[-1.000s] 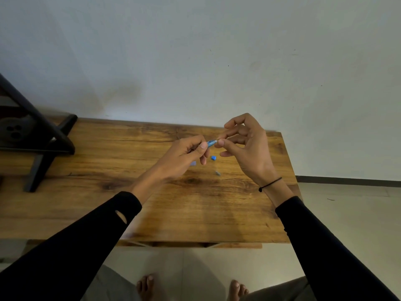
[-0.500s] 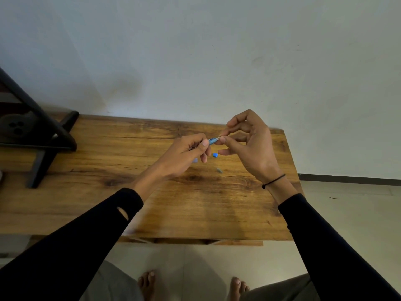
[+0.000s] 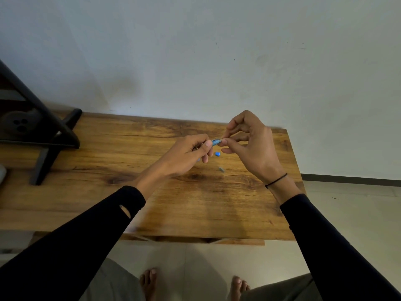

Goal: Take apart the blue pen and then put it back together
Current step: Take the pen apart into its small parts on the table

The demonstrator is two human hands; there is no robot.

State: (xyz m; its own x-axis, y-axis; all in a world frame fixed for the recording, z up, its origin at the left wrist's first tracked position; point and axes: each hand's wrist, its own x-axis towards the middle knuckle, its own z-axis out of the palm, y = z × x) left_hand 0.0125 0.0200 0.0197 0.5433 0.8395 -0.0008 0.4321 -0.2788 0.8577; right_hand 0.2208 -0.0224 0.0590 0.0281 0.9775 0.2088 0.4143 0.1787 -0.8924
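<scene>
My left hand (image 3: 186, 156) grips the blue pen barrel (image 3: 215, 142) above the wooden table (image 3: 121, 170); only the barrel's short right end shows past the fingers. My right hand (image 3: 251, 146) pinches that end between thumb and forefinger; whatever it holds there is hidden by the fingertips. Beneath the hands, a small blue pen piece (image 3: 217, 154) lies on the table. A small grey piece (image 3: 221, 169) lies a little nearer to me.
A black angled stand (image 3: 50, 135) with a round dark part occupies the table's left end. The white wall runs right behind the table. The table's right edge sits close to my right wrist, with tiled floor and my bare feet below.
Both hands have stayed together on the pen and sit slightly lower in view. The loose pieces on the table have not moved.
</scene>
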